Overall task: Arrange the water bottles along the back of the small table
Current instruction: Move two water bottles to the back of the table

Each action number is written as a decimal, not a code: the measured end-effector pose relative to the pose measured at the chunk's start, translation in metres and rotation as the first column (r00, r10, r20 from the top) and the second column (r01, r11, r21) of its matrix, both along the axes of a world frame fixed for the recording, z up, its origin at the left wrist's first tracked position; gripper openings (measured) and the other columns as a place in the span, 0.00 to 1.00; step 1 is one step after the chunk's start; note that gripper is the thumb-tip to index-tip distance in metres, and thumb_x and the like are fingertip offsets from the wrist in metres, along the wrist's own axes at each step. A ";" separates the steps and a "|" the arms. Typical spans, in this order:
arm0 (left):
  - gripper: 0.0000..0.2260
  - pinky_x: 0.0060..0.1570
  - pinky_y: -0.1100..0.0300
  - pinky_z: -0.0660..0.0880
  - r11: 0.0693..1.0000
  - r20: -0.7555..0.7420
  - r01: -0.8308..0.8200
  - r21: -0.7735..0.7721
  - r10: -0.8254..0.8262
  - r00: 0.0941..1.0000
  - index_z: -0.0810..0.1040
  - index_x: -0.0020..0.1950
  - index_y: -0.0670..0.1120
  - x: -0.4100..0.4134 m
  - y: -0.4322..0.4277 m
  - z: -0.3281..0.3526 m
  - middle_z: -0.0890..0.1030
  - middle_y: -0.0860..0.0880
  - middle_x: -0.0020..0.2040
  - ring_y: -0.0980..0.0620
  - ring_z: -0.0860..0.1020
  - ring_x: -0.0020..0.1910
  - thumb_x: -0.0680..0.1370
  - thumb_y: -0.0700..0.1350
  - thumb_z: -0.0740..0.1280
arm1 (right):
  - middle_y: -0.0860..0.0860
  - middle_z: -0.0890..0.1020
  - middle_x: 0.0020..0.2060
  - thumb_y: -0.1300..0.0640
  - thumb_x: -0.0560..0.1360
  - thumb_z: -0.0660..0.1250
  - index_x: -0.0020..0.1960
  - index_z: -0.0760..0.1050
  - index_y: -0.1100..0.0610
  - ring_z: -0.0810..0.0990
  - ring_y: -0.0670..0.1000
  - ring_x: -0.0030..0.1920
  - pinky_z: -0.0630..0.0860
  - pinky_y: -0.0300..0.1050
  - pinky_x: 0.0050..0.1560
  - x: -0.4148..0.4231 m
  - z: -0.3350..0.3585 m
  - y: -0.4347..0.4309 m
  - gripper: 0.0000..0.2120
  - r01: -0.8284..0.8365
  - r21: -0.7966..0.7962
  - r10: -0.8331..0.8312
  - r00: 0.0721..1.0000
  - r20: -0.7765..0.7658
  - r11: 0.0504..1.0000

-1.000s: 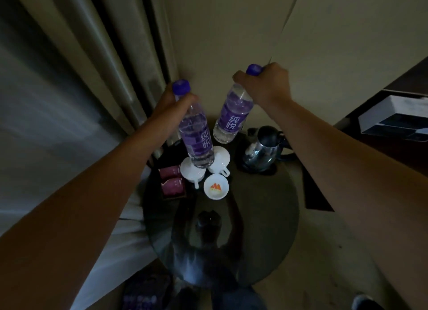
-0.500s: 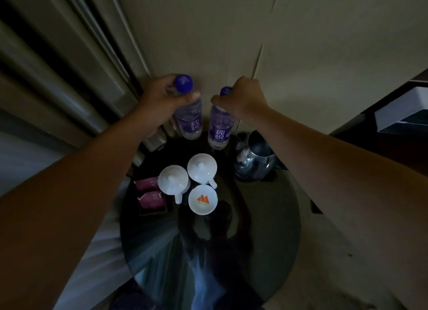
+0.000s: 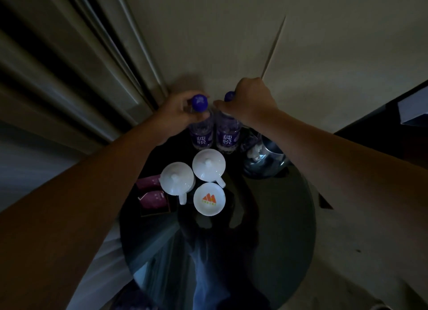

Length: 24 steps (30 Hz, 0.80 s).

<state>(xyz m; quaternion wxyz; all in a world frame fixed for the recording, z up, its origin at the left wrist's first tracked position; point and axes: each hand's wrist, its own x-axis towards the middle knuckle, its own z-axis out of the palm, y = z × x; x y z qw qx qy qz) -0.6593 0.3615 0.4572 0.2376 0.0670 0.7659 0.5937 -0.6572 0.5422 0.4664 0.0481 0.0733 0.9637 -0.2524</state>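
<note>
Two clear water bottles with purple labels, white characters and purple caps are standing upright side by side at the back of the round dark glass table (image 3: 289, 228), close against the wall (image 3: 231, 43). The left hand (image 3: 176, 115) is wrapping around the neck of the left bottle (image 3: 201, 133), just under its cap. The right hand (image 3: 250, 101) is closing over the top of the right bottle (image 3: 227, 136), hiding most of its cap. The two bottles are nearly touching each other.

Just in front of the bottles, two white lidded cups (image 3: 208, 165) are sitting close together, with a small white dish (image 3: 209, 199) bearing an orange mark in front of them. Left of the cups, purple sachets (image 3: 152, 198) are lying in a dark holder. Right of the bottles, a shiny metal kettle (image 3: 264, 159) is standing near the table's rim, partly under the right forearm. A curtain (image 3: 81, 66) is hanging left of the bottles. The table's near half is lying bare, reflecting the person.
</note>
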 end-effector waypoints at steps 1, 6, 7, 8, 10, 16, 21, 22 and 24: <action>0.19 0.45 0.67 0.76 1.000 -0.015 0.004 0.001 -0.004 1.000 0.74 0.59 0.47 -0.001 0.000 -0.001 0.78 0.48 0.49 0.60 0.78 0.44 0.72 0.32 0.70 | 0.50 0.63 0.26 0.38 0.64 0.72 0.27 0.58 0.54 0.65 0.49 0.25 0.55 0.40 0.23 -0.001 0.001 0.000 0.27 -0.009 0.000 0.009 0.999 0.031 1.000; 0.20 0.44 0.74 0.74 0.999 -0.049 -0.039 -0.006 0.039 0.998 0.74 0.59 0.50 0.000 0.000 -0.010 0.79 0.51 0.52 0.67 0.78 0.42 0.72 0.32 0.70 | 0.54 0.76 0.43 0.40 0.65 0.72 0.50 0.73 0.58 0.76 0.51 0.37 0.72 0.44 0.32 0.002 0.008 0.003 0.25 -0.141 -0.106 0.161 0.963 0.215 0.984; 0.20 0.45 0.73 0.75 0.999 -0.035 -0.038 -0.003 0.038 0.999 0.74 0.59 0.49 0.002 -0.001 -0.013 0.79 0.52 0.51 0.68 0.78 0.42 0.72 0.32 0.70 | 0.55 0.77 0.48 0.43 0.64 0.74 0.54 0.73 0.58 0.77 0.53 0.42 0.75 0.45 0.37 0.005 0.010 0.006 0.26 -0.188 -0.109 0.209 0.948 0.241 0.976; 0.20 0.47 0.71 0.75 0.999 -0.023 -0.040 0.000 0.040 0.999 0.74 0.60 0.48 0.004 -0.003 -0.017 0.80 0.51 0.52 0.67 0.78 0.43 0.72 0.32 0.70 | 0.55 0.77 0.51 0.45 0.63 0.76 0.55 0.74 0.56 0.77 0.54 0.47 0.74 0.45 0.41 0.009 0.010 0.007 0.27 -0.229 -0.092 0.245 0.932 0.266 0.969; 0.21 0.53 0.65 0.75 0.999 0.000 -0.051 0.006 0.051 0.999 0.73 0.64 0.44 0.007 -0.006 -0.022 0.80 0.48 0.54 0.59 0.79 0.49 0.72 0.31 0.69 | 0.55 0.77 0.54 0.48 0.61 0.78 0.56 0.75 0.55 0.76 0.55 0.52 0.71 0.43 0.44 0.014 0.010 0.009 0.28 -0.252 -0.063 0.260 0.926 0.274 0.966; 0.21 0.57 0.59 0.74 0.999 0.008 -0.003 0.045 0.003 1.000 0.73 0.64 0.40 0.007 -0.007 -0.022 0.80 0.44 0.56 0.52 0.77 0.54 0.73 0.30 0.68 | 0.58 0.82 0.47 0.51 0.63 0.76 0.52 0.79 0.59 0.80 0.56 0.46 0.77 0.46 0.43 0.019 0.009 0.008 0.21 -0.215 -0.041 0.218 0.965 0.144 0.976; 0.20 0.58 0.58 0.73 0.996 0.022 0.052 0.070 -0.053 0.998 0.72 0.65 0.37 0.010 -0.004 -0.021 0.78 0.44 0.56 0.51 0.75 0.56 0.73 0.29 0.67 | 0.57 0.80 0.50 0.51 0.61 0.78 0.54 0.78 0.57 0.78 0.55 0.47 0.71 0.41 0.42 0.011 0.008 0.010 0.23 -0.194 -0.008 0.192 0.963 0.189 0.981; 0.21 0.59 0.56 0.73 0.996 0.028 0.043 0.073 -0.046 0.999 0.71 0.65 0.37 0.010 -0.004 -0.022 0.78 0.44 0.57 0.51 0.75 0.56 0.73 0.29 0.67 | 0.57 0.80 0.51 0.50 0.61 0.78 0.54 0.77 0.56 0.78 0.55 0.49 0.71 0.41 0.43 0.010 0.009 0.011 0.24 -0.203 -0.005 0.199 0.958 0.206 0.979; 0.22 0.59 0.56 0.72 0.996 0.039 0.037 0.083 -0.041 0.998 0.71 0.66 0.37 0.010 -0.004 -0.024 0.78 0.44 0.57 0.51 0.75 0.56 0.73 0.29 0.67 | 0.57 0.80 0.53 0.49 0.60 0.79 0.55 0.77 0.56 0.77 0.56 0.52 0.70 0.41 0.44 0.009 0.009 0.011 0.26 -0.228 0.010 0.220 0.948 0.231 0.974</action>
